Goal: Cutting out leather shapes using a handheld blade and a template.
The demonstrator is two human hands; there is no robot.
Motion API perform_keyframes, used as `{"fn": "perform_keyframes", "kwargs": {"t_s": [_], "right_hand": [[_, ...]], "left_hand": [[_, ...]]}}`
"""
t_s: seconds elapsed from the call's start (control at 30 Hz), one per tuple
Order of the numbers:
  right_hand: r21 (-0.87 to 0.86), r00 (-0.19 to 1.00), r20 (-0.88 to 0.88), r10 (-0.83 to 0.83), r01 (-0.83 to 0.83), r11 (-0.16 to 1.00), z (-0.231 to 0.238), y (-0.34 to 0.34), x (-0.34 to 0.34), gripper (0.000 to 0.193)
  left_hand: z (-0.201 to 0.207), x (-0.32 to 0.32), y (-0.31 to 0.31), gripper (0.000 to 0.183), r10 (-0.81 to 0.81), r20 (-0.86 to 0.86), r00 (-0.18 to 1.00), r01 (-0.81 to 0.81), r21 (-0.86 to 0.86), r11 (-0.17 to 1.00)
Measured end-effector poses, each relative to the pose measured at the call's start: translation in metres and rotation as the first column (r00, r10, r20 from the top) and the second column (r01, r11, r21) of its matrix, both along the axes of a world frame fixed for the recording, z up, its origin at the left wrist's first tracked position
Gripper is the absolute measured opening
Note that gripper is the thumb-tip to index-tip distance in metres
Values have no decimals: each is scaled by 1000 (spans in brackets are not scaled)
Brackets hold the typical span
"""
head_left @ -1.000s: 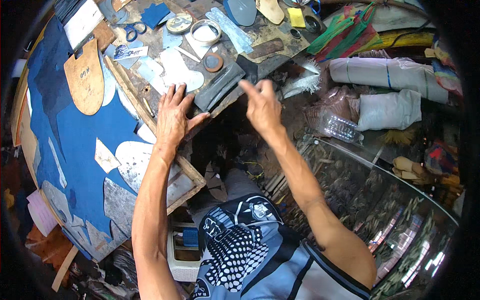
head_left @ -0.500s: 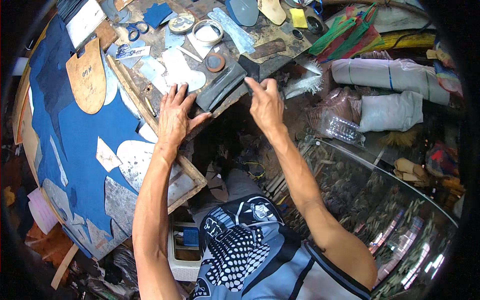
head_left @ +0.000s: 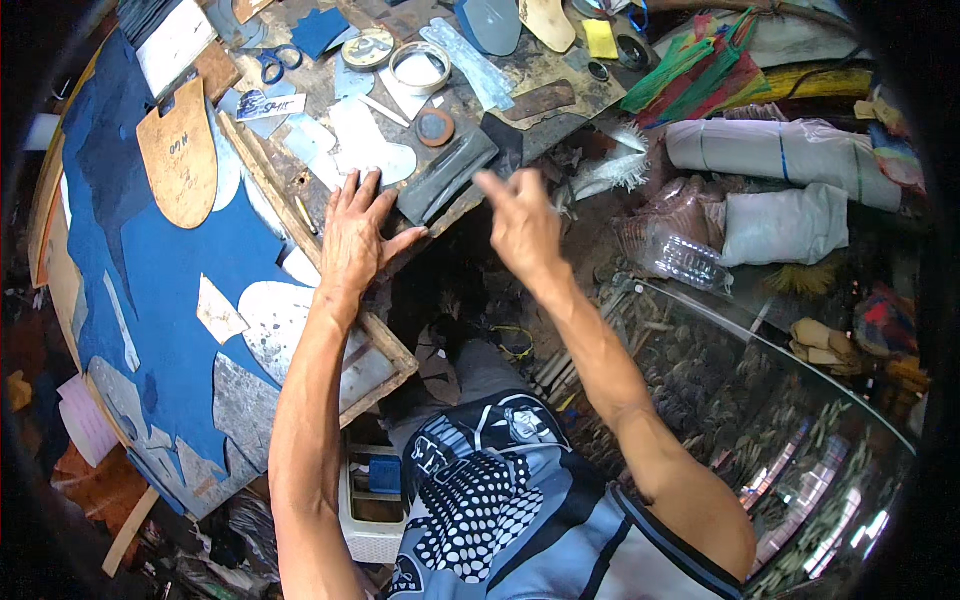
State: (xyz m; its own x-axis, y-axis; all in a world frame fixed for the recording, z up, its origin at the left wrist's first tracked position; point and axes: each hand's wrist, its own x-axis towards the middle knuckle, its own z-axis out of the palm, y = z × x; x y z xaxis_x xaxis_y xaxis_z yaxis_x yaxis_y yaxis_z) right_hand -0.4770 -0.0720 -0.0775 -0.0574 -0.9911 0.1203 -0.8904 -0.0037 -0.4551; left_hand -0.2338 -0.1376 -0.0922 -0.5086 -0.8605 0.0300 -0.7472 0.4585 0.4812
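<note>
My left hand [head_left: 357, 232] rests on the wooden table edge, fingers spread and thumb stretched toward a dark grey, flat block [head_left: 447, 172]. Its fingertips lie by a white, shoe-shaped cut piece [head_left: 362, 145]. At the block's right end hovers my right hand [head_left: 524, 225], blurred by motion, its index finger extended toward the block and the other fingers curled in. Anything inside that curl cannot be made out. A black scrap [head_left: 502, 138] lies just beyond the block, and a round brown disc [head_left: 434, 127] sits behind it.
Blue sheet material [head_left: 190, 300] with a tan sole-shaped template [head_left: 178, 155] covers the left side. Farther back are blue-handled scissors [head_left: 279, 64] and an open round tin [head_left: 419, 68]. On the right are wrapped rolls [head_left: 780, 155] and a glass-topped case [head_left: 740, 400].
My right hand has drawn slightly down and toward me along the block's right end. My left hand keeps its place at the table edge, while the whole view has shifted a little.
</note>
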Motion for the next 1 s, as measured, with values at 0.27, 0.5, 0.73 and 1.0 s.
{"fn": "perform_keyframes", "kwargs": {"t_s": [0.27,0.5,0.73,1.0], "right_hand": [[-19,997,3,81,-81,997,0,10,11,49],[-43,999,7,43,-43,998,0,5,5,43],[-4,998,52,21,-21,1000,-7,8,10,41],[-45,989,148,18,-11,999,-6,7,6,42]], "left_hand": [[-2,3,3,62,21,-19,1000,-20,50,999],[-1,0,1,61,9,-21,1000,-9,37,999],[-2,1,1,62,12,-12,1000,-12,28,1000],[2,1,3,63,27,-3,1000,-27,46,999]]}}
